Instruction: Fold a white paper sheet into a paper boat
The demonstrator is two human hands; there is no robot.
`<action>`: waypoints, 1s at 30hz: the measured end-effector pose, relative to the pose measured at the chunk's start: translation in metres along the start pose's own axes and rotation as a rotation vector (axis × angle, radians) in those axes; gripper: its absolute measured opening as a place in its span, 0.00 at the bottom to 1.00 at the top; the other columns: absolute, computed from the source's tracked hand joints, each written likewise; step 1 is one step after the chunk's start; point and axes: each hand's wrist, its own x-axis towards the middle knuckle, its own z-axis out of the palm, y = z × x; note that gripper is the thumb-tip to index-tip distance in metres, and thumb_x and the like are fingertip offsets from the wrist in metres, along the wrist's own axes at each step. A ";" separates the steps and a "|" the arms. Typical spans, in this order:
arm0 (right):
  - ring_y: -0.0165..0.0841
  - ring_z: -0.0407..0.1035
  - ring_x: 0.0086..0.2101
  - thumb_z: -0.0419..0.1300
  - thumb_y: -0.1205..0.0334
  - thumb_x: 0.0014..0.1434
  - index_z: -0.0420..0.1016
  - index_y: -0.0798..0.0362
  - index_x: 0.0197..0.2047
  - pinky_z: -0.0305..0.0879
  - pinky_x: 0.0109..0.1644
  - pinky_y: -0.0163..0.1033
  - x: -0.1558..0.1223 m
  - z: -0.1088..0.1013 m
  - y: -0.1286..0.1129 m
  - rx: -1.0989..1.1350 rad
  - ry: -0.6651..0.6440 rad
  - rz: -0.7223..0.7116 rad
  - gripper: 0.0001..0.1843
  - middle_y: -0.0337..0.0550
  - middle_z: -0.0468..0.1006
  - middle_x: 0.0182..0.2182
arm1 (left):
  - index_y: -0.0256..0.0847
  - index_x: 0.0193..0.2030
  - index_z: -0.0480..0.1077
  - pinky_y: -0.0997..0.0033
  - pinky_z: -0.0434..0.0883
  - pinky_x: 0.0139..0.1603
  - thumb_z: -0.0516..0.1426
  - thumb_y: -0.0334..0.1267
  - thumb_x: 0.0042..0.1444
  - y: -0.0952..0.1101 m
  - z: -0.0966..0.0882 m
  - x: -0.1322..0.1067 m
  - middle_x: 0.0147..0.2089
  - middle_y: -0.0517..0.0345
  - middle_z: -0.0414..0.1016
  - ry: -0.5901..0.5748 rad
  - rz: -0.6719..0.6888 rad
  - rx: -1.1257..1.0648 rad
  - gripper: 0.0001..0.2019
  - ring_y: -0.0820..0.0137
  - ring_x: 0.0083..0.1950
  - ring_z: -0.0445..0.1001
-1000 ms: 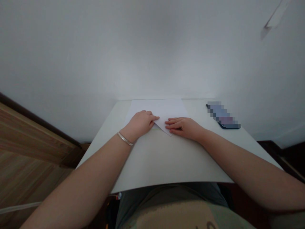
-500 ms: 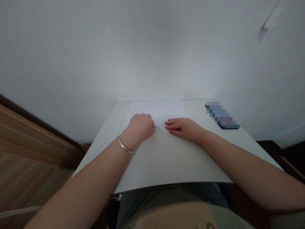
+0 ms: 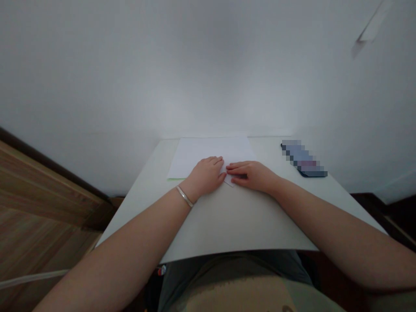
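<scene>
White paper (image 3: 188, 156) lies flat at the far side of the table, a thin green strip showing along its near left edge. A small pointed piece of white paper (image 3: 229, 183) peeks out between my hands; the rest of it is hidden beneath them. My left hand (image 3: 209, 174), with a silver bangle at the wrist, rests palm down on the paper, fingers stretched forward and thumb beside the pointed corner. Close to its right, my right hand (image 3: 248, 174) lies with fingers extended to the left, its fingertips touching the paper's right part.
A dark-edged phone (image 3: 303, 158), its screen pixelated, lies at the right of the white table (image 3: 240, 229). The wall (image 3: 208, 86) stands directly behind the table. Wooden furniture (image 3: 48, 186) is on the left. My lap is below the near edge.
My left hand has slid right along the paper's edge towards my right hand, its fingers now straighter. The green strip has come into view. My right hand stays nearly where it was.
</scene>
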 end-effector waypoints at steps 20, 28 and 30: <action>0.35 0.70 0.52 0.57 0.60 0.58 0.77 0.56 0.51 0.63 0.60 0.40 -0.002 0.000 -0.002 -0.011 0.000 0.009 0.19 0.49 0.76 0.52 | 0.32 0.64 0.57 0.59 0.65 0.52 0.47 0.37 0.60 -0.002 0.017 0.024 0.50 0.45 0.74 -0.001 -0.068 0.049 0.25 0.59 0.52 0.66; 0.41 0.67 0.55 0.58 0.53 0.58 0.77 0.55 0.51 0.61 0.61 0.46 -0.003 -0.001 -0.004 -0.205 0.050 0.148 0.21 0.50 0.74 0.54 | 0.38 0.65 0.58 0.50 0.53 0.66 0.46 0.39 0.60 -0.010 0.024 0.026 0.68 0.51 0.57 -0.019 -0.021 -0.024 0.25 0.56 0.66 0.56; 0.44 0.64 0.57 0.58 0.51 0.57 0.74 0.58 0.53 0.58 0.62 0.49 -0.003 0.000 -0.002 -0.232 0.045 0.218 0.26 0.55 0.71 0.56 | 0.38 0.64 0.59 0.45 0.48 0.68 0.46 0.39 0.59 -0.010 0.023 0.025 0.69 0.49 0.56 -0.047 -0.010 -0.045 0.25 0.56 0.68 0.53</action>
